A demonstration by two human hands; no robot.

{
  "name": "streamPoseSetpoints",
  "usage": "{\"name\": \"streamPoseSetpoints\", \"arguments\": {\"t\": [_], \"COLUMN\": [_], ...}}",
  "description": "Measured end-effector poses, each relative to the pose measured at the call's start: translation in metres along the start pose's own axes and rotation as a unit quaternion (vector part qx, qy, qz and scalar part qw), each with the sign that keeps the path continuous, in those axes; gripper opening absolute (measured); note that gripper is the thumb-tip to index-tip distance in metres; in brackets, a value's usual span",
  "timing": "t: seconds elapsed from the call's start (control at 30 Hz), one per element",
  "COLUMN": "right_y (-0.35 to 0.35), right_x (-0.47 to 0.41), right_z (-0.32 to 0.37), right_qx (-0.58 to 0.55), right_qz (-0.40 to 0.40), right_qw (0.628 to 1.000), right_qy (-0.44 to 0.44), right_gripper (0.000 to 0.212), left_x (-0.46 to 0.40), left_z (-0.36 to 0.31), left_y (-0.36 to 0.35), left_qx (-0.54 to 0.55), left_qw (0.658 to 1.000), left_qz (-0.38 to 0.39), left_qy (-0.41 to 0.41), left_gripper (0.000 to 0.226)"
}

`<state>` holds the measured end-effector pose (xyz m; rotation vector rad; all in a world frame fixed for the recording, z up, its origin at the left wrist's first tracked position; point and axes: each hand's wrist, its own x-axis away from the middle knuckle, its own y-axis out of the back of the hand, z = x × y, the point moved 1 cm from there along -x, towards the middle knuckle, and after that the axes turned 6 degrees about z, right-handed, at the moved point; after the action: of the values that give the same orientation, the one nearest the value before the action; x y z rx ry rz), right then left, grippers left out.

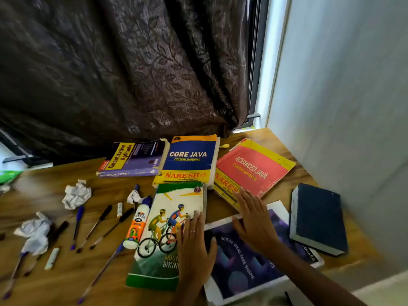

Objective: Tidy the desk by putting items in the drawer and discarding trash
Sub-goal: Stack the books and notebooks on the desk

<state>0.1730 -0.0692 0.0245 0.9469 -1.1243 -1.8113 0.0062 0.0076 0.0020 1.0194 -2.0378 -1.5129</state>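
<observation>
Crumpled paper (35, 231) and pens (77, 226) lie blurred at the counter (66, 281) left edge (a green packet (8, 176) is cut off). The left hand (195, 246), grip apart, lies flat on the cycling book (167, 228), hiding its title; the right hand (254, 219), fingers spread, presses the purple notebook (240, 268).

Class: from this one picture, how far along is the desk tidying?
Nothing looks done: crumpled paper, pens, glue bottle and books remain on the desk. In hand: left hand rests on the cycling book, right hand beside it. Everything is left.
</observation>
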Motion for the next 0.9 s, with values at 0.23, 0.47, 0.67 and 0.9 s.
{"name": "streamPoseSetpoints", "arguments": {"t": [0.23, 0.47, 0.67, 0.9], "right_y": [0.007, 0.026, 0.036, 0.045], "right_x": [0.030, 0.054, 0.080, 0.076], "right_z": [-0.015, -0.037, -0.070, -0.080], "right_qx": [-0.008, 0.082, 0.192, 0.177], "right_qz": [0.003, -0.011, 0.026, 0.070], "right_qw": [1.000, 0.994, 0.976, 0.977], "right_qy": [-0.028, -0.069, -0.099, -0.098], "right_gripper": [0.054, 0.037, 0.070, 0.063], "left_x": [0.009, -0.017, -0.032, -0.031], "left_z": [-0.016, -0.035, -0.058, -0.070], "left_y": [0.003, 0.010, 0.026, 0.024], "left_qx": [-0.022, -0.063, -0.065, -0.093], "left_qw": [0.999, 0.995, 0.990, 0.982], "left_qz": [0.042, 0.076, 0.126, 0.161], "left_qy": [0.014, -0.028, 0.013, 0.017], "left_gripper": [0.066, 0.058, 0.046, 0.051]}}
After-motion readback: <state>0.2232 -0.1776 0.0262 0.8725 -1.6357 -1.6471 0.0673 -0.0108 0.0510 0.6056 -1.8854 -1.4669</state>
